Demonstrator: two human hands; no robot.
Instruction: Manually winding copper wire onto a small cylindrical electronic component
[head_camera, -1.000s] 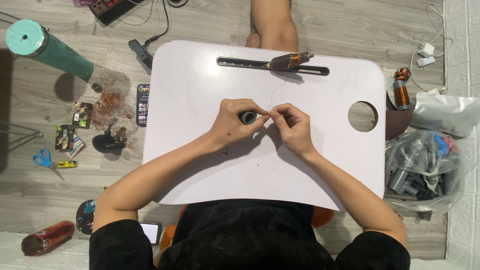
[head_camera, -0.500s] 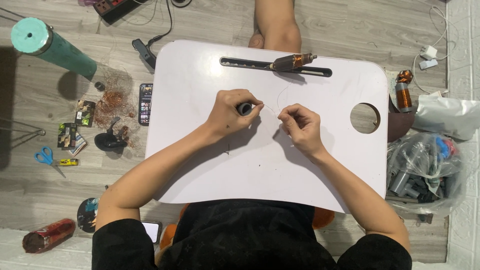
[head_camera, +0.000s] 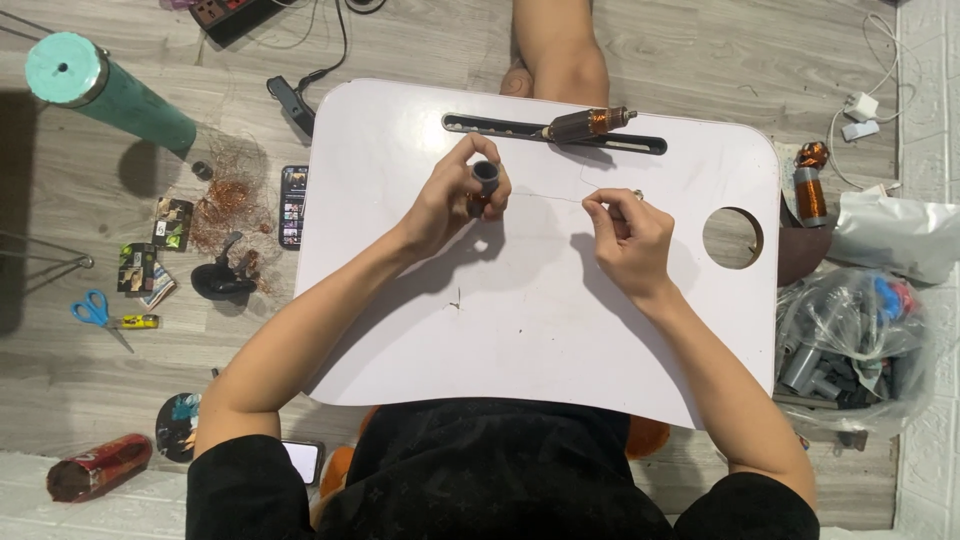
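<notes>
The person sits at a white lap table (head_camera: 540, 330), both forearms stretched over it. The right hand (head_camera: 628, 238) hovers above the tabletop with fingers curled in and thumb and forefinger pinched on a thin wire (head_camera: 545, 196) that runs leftward. The left hand (head_camera: 455, 198) is wrapped around a small grey spool (head_camera: 485, 180), held upright above the table, the wire leading to it. Farther off, a copper-wound rotor (head_camera: 585, 124) lies on a black slotted bar (head_camera: 500, 128) near the far edge. On the floor to the left lie a tangle of copper wire (head_camera: 228, 200), a phone (head_camera: 293, 206) and scissors (head_camera: 95, 310).
</notes>
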